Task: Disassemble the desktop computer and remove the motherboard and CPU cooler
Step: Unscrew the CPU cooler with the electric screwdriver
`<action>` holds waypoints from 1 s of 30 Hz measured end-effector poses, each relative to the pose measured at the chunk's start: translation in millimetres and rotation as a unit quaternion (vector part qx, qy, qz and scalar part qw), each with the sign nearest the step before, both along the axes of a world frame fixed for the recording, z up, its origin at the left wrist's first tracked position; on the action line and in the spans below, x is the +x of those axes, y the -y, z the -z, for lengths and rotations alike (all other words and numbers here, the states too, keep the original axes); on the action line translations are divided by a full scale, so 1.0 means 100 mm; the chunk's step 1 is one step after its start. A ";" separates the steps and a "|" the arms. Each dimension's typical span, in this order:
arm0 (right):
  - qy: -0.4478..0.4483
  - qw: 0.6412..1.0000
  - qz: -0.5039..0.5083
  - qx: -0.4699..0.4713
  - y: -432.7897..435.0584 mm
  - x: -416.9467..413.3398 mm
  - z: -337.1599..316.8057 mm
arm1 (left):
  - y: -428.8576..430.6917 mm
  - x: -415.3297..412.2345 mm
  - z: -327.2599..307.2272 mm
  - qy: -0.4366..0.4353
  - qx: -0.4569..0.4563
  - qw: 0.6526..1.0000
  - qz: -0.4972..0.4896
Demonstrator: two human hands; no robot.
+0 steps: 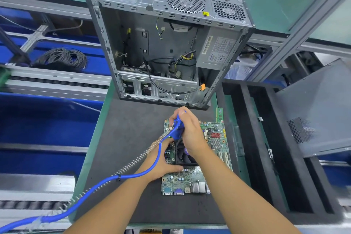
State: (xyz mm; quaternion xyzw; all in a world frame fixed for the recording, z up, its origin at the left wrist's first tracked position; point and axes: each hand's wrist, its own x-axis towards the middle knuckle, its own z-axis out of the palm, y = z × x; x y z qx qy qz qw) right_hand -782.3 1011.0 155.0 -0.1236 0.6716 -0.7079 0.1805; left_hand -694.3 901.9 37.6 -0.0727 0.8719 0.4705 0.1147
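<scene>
Motherboard [182, 178] near case [106, 43]; right hand [190, 131] with probable driver [178, 129] overlaps cooler [184, 155].

text: none legible | power supply label [216, 47]: print too small
</scene>
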 end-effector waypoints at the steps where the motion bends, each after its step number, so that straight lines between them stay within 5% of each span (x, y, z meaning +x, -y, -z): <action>1: 0.001 1.000 -0.006 0.004 0.01 0.02 0.00 | 0.00 -0.01 -0.01 -0.003 -0.003 1.000 0.001; 16: 0.002 0.999 0.006 0.045 0.04 0.02 -0.08 | 0.01 -0.05 -0.15 0.016 -0.028 0.999 0.025; 23: -0.026 0.995 -0.054 0.079 0.14 0.12 -0.03 | -0.01 -0.07 -0.26 -0.066 -0.011 0.997 0.049; 30: -0.010 0.995 -0.059 0.078 0.14 0.07 -0.06 | -0.05 -0.12 -0.37 -0.060 -0.030 0.998 0.019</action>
